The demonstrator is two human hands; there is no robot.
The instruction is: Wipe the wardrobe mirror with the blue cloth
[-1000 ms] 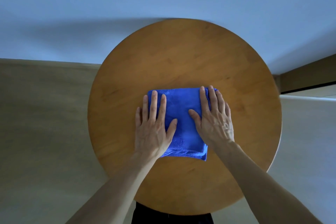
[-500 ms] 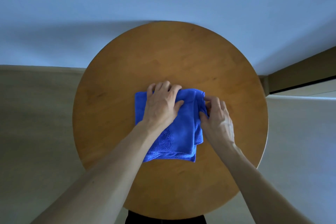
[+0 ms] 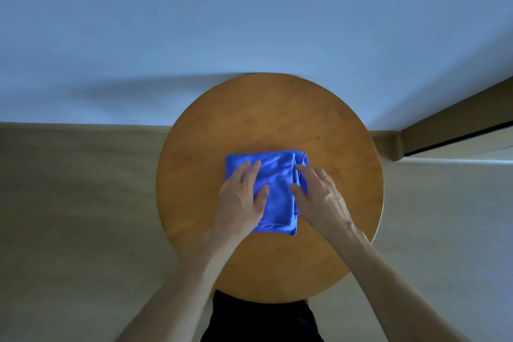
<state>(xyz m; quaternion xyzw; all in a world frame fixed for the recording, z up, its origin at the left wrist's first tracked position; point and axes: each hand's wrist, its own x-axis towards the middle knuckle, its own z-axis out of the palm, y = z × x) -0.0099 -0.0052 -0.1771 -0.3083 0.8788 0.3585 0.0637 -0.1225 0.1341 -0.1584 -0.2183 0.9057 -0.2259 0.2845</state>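
The blue cloth (image 3: 277,175) lies folded in a rough square on the middle of a round wooden table (image 3: 263,114). My left hand (image 3: 241,197) presses flat on the cloth's left half with fairly straight fingers. My right hand (image 3: 319,197) rests on the cloth's bunched right edge, with thumb and fingertips touching the fabric and the fingers loosely arched. The near right corner of the cloth shows stacked layers. No wardrobe mirror is in view.
A pale wall (image 3: 249,22) stands right behind the table. Beige floor (image 3: 69,216) spreads to the left and right. A dark door or wardrobe frame (image 3: 455,130) runs along the right side. Dark clothing (image 3: 261,322) shows under the table's near edge.
My left hand has uncurled from the cloth's far edge and now lies flat on its left half. My right hand has let go of its pinch on the right edge. The view has pulled back.
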